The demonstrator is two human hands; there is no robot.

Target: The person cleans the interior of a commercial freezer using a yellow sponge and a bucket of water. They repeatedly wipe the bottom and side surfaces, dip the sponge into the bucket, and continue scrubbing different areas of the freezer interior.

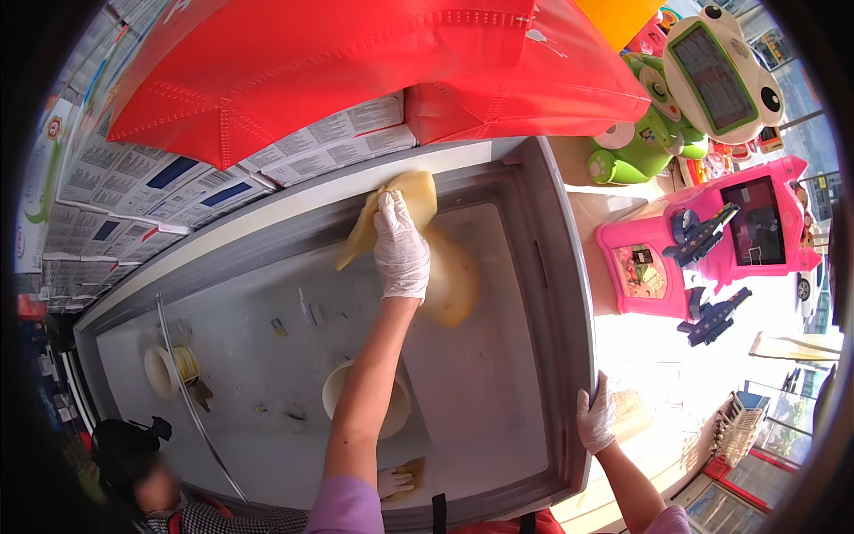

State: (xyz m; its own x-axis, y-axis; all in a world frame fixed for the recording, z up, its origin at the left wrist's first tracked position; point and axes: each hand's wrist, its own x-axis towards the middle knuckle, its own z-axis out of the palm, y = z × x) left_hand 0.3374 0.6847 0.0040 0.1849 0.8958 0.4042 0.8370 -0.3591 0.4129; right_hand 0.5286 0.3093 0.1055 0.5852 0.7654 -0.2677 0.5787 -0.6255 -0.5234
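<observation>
My left hand, in a white disposable glove, presses a yellow cloth against the far inner side of a grey chest freezer. A tan patch shows below the cloth; whether it is a reflection or more cloth I cannot tell. On the right, my gloved right hand grips the freezer's rim. Partly behind my left forearm is a round white tub. Near the close wall, another person's gloved hand is on a brownish cloth.
At lower left a person in a black cap leans in. A tub lies behind a thin bar. Red bags and stacked cartons line the far side. Pink and green toy machines stand right.
</observation>
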